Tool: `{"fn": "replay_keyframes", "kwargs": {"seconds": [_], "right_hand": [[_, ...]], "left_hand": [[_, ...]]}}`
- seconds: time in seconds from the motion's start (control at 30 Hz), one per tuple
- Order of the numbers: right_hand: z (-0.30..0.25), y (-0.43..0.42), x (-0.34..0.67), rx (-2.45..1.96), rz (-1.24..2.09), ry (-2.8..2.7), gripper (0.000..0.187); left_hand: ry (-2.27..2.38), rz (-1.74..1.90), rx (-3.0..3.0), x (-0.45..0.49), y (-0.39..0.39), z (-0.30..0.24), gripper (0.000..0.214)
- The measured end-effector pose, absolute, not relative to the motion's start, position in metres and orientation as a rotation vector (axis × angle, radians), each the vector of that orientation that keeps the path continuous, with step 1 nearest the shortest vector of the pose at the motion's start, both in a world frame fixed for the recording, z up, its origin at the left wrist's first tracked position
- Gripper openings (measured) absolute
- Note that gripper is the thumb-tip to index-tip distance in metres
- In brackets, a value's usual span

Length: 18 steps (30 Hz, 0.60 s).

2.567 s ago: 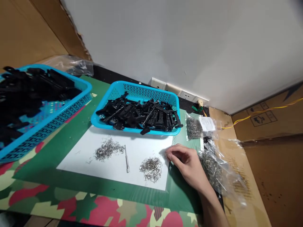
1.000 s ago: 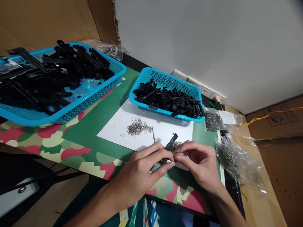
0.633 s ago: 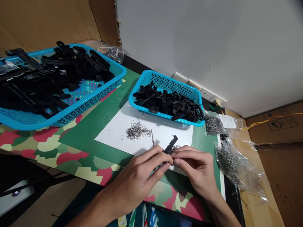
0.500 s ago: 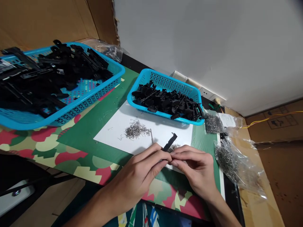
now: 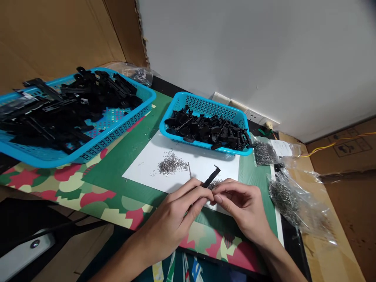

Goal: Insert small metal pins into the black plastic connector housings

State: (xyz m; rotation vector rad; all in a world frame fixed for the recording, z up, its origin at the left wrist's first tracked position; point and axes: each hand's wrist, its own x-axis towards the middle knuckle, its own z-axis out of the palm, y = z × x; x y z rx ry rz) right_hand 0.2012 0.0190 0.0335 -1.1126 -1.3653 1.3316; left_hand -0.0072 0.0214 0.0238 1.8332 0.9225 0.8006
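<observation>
The black part (image 5: 211, 178) was pinched in the left hand (image 5: 179, 207), over the white sheet (image 5: 148, 158). The right hand (image 5: 243, 203) met it fingertip to fingertip (its grasp, if any, I couldn't tell). Close fingertip work seemed under way; the next move probably called for steadiness. Beyond stood the smaller blue basket (image 5: 202, 105).

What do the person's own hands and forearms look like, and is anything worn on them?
The left hand and right hand wear no gloves, and no ring or watch shows. The left forearm and right forearm are bare, with no sleeve in view.
</observation>
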Motion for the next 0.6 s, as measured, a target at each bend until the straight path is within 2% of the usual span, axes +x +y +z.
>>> {"fn": "replay_keyframes", "kwargs": {"seconds": [0.3,0.6], "right_hand": [[0.032,0.017,0.201,-1.170,1.202,-1.501,0.011],[0.019,0.022,0.193,-1.050,1.064,-1.596,0.011]], "left_hand": [[1.005,0.731,1.867,-0.010,0.018,0.029,0.024],[1.083,0.843,2.050,-0.015,0.018,0.019,0.024]]}}
